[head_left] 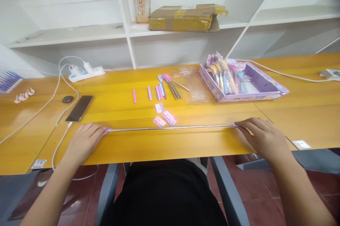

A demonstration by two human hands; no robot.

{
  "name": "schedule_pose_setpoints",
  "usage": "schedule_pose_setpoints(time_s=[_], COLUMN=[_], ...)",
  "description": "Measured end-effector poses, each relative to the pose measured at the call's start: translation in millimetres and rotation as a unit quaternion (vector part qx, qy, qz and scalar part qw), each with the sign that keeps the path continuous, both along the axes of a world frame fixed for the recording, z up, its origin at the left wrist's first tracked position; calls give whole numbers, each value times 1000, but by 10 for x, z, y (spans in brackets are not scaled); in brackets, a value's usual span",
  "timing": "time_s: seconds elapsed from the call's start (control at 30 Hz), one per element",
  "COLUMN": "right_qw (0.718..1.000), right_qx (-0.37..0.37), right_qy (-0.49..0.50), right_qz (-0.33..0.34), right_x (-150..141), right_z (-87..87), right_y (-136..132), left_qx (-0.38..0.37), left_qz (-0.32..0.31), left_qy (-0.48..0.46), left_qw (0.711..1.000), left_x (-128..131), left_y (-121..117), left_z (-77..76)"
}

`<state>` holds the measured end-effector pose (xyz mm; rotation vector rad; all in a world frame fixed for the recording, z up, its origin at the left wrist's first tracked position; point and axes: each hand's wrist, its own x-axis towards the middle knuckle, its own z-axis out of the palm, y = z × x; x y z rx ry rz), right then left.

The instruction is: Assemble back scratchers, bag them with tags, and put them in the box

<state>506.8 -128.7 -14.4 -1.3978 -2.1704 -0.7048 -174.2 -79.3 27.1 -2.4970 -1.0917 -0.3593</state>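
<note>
A thin silver telescopic back scratcher (170,127) is drawn out long, level over the front of the table. My left hand (89,139) pinches its purple end at the left. At the other end, my right hand (261,134) grips another purple part, and the fingers hide the tip. Just beyond the rod lie three small printed cards (169,118). Farther back are more back scratchers, with a blue claw head (160,78) and pink heads (166,77), beside several pink and purple handle sleeves (149,93).
A purple box (221,97) of bagged back scratchers stands at the back right, beside clear plastic bags (195,86). A phone (79,108) on a white cable lies left, near a power strip (87,73). Shelves behind hold a bottle (141,3) and a taped cardboard box (180,18).
</note>
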Motion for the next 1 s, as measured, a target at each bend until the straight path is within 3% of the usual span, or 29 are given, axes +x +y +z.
schedule_pose_setpoints(time_s=[0.1,0.23,0.37,0.43,0.5,0.6,0.77,1.0], right_qw=[1000,998,995,987,982,978,971,961], right_qx=[18,59,43,11,-16,-50,-86,-122], right_qy=[-12,-19,19,26,4,-4,-24,-2], right_qz=[-12,13,89,161,188,202,223,249], right_x=[1,-245,-1112,-1627,-2019,-2256,-2187,-2167], right_z=[4,211,422,454,439,378,302,148], right_y=[51,131,130,98,73,76,136,288], left_qx=[-19,-12,-5,-7,-3,-30,-67,-83], left_qz=[-24,-71,-108,-135,-128,-111,-90,-104], left_qy=[-13,-37,-54,-61,-51,-59,-75,-84], left_qw=[999,997,993,989,990,992,991,988], left_x=[116,497,1218,1565,1780,1818,1666,1687], left_y=[10,-72,-275,-356,-386,-352,-296,-292], left_z=[54,270,342,268,162,30,-80,-255])
